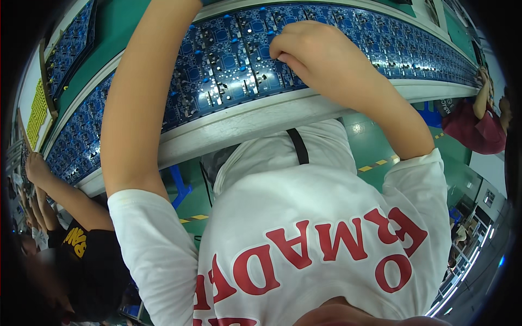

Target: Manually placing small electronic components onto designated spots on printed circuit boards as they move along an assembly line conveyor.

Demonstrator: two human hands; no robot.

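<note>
A long run of blue circuit boards (225, 68) lies in a pale rail track in front of me, dotted with small blue disc-shaped parts (243, 69) and silvery and white ones. My right hand (312, 51) hovers over the boards near the middle, its fingers curled into a pinch. Whatever the fingertips hold, if anything, is hidden or too small to make out. My left forearm (138, 92) reaches across the boards and leaves the picture at the top, so the left hand is out of sight.
The white rail (239, 120) runs along the near side. Further boards (70, 46) and a tray of yellow parts (38, 117) are at the far left. Another person's hand (39, 169) is by the track's left end; a person in dark red (478, 127) works at the right.
</note>
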